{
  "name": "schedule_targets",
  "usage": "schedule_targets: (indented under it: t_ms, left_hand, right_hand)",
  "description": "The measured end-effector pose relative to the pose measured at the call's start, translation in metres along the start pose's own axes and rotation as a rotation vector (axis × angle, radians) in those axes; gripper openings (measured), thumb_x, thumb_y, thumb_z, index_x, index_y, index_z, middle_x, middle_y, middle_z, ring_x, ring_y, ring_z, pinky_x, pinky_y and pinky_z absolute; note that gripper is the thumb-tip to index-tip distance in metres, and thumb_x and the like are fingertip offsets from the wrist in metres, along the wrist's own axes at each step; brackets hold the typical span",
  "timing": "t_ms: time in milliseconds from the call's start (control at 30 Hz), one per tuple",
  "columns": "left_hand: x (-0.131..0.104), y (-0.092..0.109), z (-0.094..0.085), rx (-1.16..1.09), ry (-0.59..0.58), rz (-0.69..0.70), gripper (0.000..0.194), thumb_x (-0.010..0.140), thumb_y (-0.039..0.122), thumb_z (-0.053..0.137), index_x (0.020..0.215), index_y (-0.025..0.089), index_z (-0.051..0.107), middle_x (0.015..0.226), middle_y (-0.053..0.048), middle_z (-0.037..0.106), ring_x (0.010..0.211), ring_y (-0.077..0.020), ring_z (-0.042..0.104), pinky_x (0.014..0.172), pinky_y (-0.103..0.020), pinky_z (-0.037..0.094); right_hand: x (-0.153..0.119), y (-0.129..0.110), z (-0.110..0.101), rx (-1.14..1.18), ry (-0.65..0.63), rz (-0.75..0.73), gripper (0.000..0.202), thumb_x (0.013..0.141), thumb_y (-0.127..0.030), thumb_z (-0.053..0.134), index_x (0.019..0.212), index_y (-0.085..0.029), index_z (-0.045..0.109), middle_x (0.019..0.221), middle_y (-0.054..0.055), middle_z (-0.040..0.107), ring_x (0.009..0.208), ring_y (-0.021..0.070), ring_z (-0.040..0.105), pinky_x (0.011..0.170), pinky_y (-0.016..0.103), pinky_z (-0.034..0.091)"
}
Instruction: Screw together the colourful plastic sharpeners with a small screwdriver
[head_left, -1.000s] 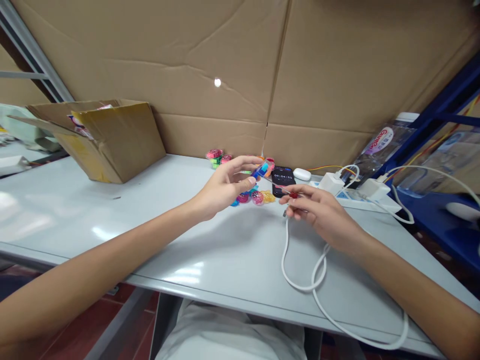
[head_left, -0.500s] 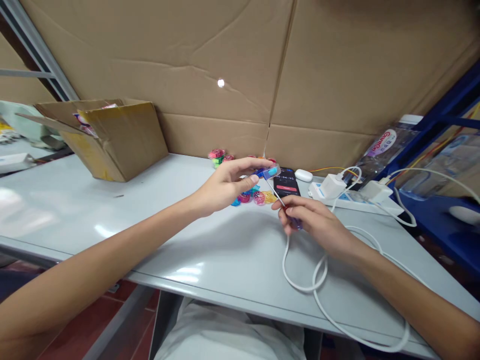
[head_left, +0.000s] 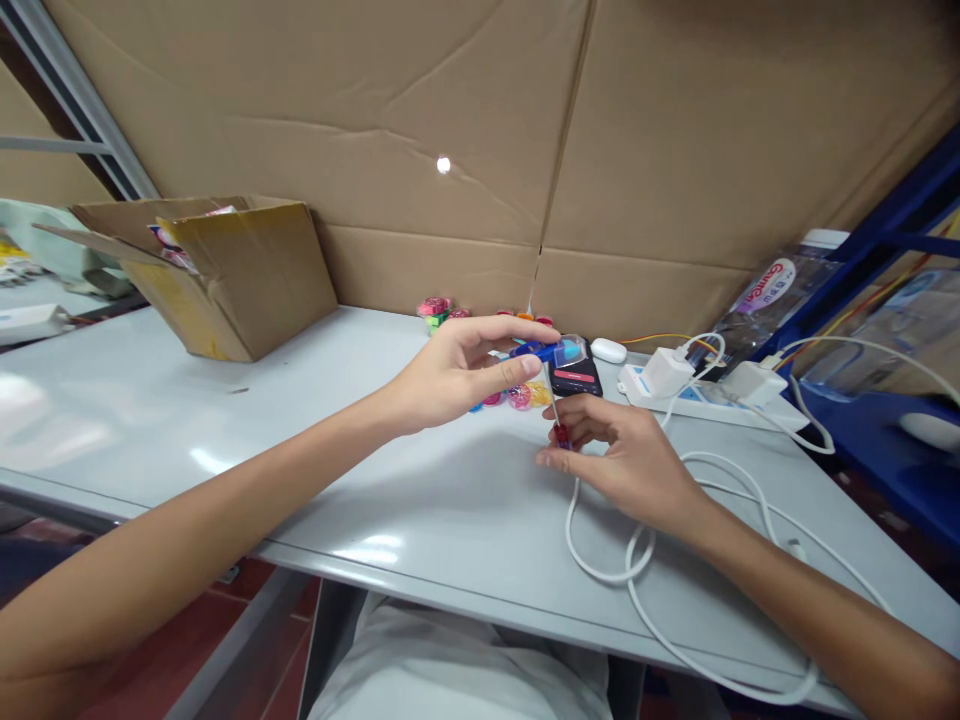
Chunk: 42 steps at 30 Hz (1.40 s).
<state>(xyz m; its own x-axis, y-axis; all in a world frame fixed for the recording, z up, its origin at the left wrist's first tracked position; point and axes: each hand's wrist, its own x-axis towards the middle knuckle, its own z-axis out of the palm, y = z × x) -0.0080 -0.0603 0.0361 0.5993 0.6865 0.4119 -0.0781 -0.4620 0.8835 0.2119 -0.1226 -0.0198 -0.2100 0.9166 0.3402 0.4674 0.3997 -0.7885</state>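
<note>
My left hand (head_left: 465, 372) pinches a small blue and clear plastic piece (head_left: 562, 351) between thumb and fingers, above the back of the table. Just below and to the right, my right hand (head_left: 611, 445) is closed on a screwdriver (head_left: 560, 432) with a red handle. Its thin metal shaft points up to the underside of the blue piece. Behind and below my left hand lie several small colourful plastic pieces (head_left: 519, 397), partly hidden by it. More of them, pink and green (head_left: 433, 312), sit by the cardboard wall.
An open cardboard box (head_left: 247, 290) stands at the left back. A black phone (head_left: 576, 380) and a white case (head_left: 608, 350) lie behind my right hand. On the right are a power strip (head_left: 705, 407), a plastic bottle (head_left: 772, 290) and a looped white cable (head_left: 600, 574).
The blue piece has shifted slightly right and now covers part of the phone. My right hand has turned, and the screwdriver stands more upright.
</note>
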Motion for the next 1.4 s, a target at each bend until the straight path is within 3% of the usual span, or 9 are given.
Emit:
schedule_targets:
  t_ms: [100,267,367,467,567,733,900,1067,1400]
  left_hand:
    - [-0.001,0.000,0.001,-0.017,-0.014,-0.016,0.034,0.090,0.036,0.074,0.119,0.018,0.073,0.119,-0.011,0.073,0.098,-0.0214,0.071,0.077,-0.032,0.059]
    - [-0.001,-0.002,0.002,-0.022,0.002,0.007,0.034,0.091,0.034,0.073,0.120,0.017,0.070,0.129,-0.012,0.069,0.107,-0.0218,0.069,0.085,-0.033,0.058]
    - [0.000,-0.005,0.001,-0.038,0.027,0.023,0.032,0.091,0.032,0.073,0.119,0.017,0.067,0.132,-0.012,0.067,0.113,-0.0216,0.067,0.090,-0.032,0.057]
    - [0.001,-0.006,0.000,-0.057,0.036,-0.006,0.031,0.092,0.032,0.072,0.117,0.017,0.065,0.131,-0.012,0.066,0.105,-0.0200,0.070,0.081,-0.030,0.056]
    - [0.000,-0.008,0.002,-0.086,0.048,-0.068,0.031,0.092,0.034,0.071,0.117,0.018,0.061,0.127,-0.012,0.066,0.098,-0.0196,0.071,0.076,-0.030,0.055]
    - [-0.006,-0.012,0.017,-0.340,0.010,-0.227,0.031,0.091,0.028,0.071,0.116,0.021,0.055,0.116,-0.006,0.064,0.094,-0.0187,0.071,0.092,-0.040,0.054]
    - [-0.011,-0.017,0.029,-0.488,-0.064,-0.326,0.030,0.091,0.025,0.071,0.115,0.022,0.054,0.115,-0.005,0.062,0.105,-0.0192,0.067,0.100,-0.042,0.049]
    - [-0.010,-0.022,0.028,-0.412,-0.117,-0.299,0.034,0.086,0.024,0.079,0.114,0.021,0.059,0.113,-0.006,0.065,0.104,-0.0158,0.063,0.091,-0.033,0.048]
    - [-0.011,-0.027,0.028,-0.456,-0.111,-0.269,0.045,0.081,0.026,0.084,0.116,0.021,0.056,0.114,-0.008,0.068,0.091,-0.0161,0.069,0.084,-0.034,0.051]
  right_hand:
    - [-0.001,-0.003,0.000,-0.174,0.055,-0.095,0.028,0.077,-0.033,0.084,0.099,-0.021,0.071,0.071,-0.004,0.059,0.063,0.0122,0.054,0.063,0.028,0.046]
    - [-0.003,-0.003,-0.001,-0.302,0.074,-0.134,0.016,0.092,-0.034,0.067,0.095,-0.020,0.071,0.061,-0.007,0.044,0.055,0.0100,0.042,0.058,0.026,0.039]
    - [-0.004,-0.003,-0.001,-0.309,0.013,-0.141,0.021,0.097,-0.036,0.059,0.094,-0.019,0.070,0.062,-0.006,0.049,0.055,0.0098,0.042,0.058,0.026,0.038]
    - [-0.005,-0.002,0.000,-0.288,-0.019,-0.153,0.023,0.099,-0.036,0.056,0.093,-0.018,0.069,0.069,-0.003,0.059,0.058,0.0098,0.046,0.060,0.026,0.040]
    - [-0.005,-0.002,-0.001,-0.267,0.007,-0.158,0.022,0.100,-0.034,0.055,0.094,-0.018,0.068,0.069,-0.003,0.058,0.059,0.0100,0.046,0.059,0.025,0.039]
    - [-0.004,-0.004,0.000,-0.209,0.209,-0.234,0.011,0.096,-0.027,0.061,0.095,-0.019,0.068,0.059,-0.008,0.036,0.052,0.0086,0.036,0.052,0.025,0.032]
    - [-0.004,-0.015,0.002,-0.068,0.412,-0.226,0.009,0.086,-0.019,0.068,0.094,-0.021,0.065,0.059,-0.010,0.028,0.051,0.0081,0.033,0.053,0.025,0.033]
    - [-0.006,-0.024,0.002,-0.029,0.426,-0.169,0.012,0.081,-0.021,0.071,0.087,-0.023,0.061,0.059,-0.010,0.025,0.050,0.0085,0.032,0.052,0.027,0.031]
    - [0.000,-0.025,-0.004,0.138,0.425,-0.022,0.011,0.074,-0.017,0.071,0.080,-0.020,0.062,0.056,-0.010,0.029,0.050,0.0071,0.030,0.052,0.024,0.031]
